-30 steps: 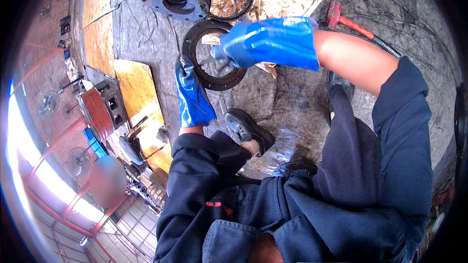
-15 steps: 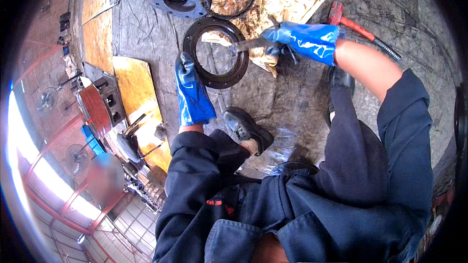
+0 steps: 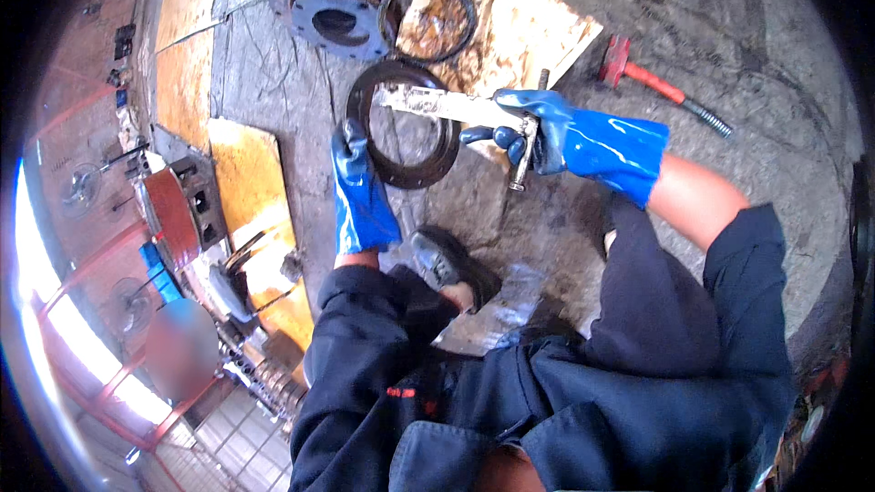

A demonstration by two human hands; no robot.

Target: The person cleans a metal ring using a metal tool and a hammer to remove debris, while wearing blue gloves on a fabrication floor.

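Both my hands wear blue rubber gloves. My left hand (image 3: 358, 184) pinches the near left rim of a dark, flat metal ring (image 3: 430, 169) lying on the grey floor covering. In my right hand (image 3: 570, 141) is a flat metal scraper (image 3: 442, 107) with a crossbar handle, gripped where blade and bar meet. Its pale, stained blade reaches left over the ring's opening; I cannot tell whether the tip touches the ring. One end of the bar sticks out below my right fingers, the other above them.
Beyond the ring lie rusty round flanges (image 3: 314, 23), a thinner dark ring (image 3: 472, 23) and oil-stained paper (image 3: 515, 23). A red hammer (image 3: 656, 84) rests to the right. Wooden boards (image 3: 251, 164) and machine parts line the left, where another person (image 3: 182, 346) is visible. My shoe (image 3: 448, 266) is close below.
My right hand has turned and come nearer to me, so the scraper's broad face now shows. My left hand stays at the ring's rim. The whole view has shifted slightly.
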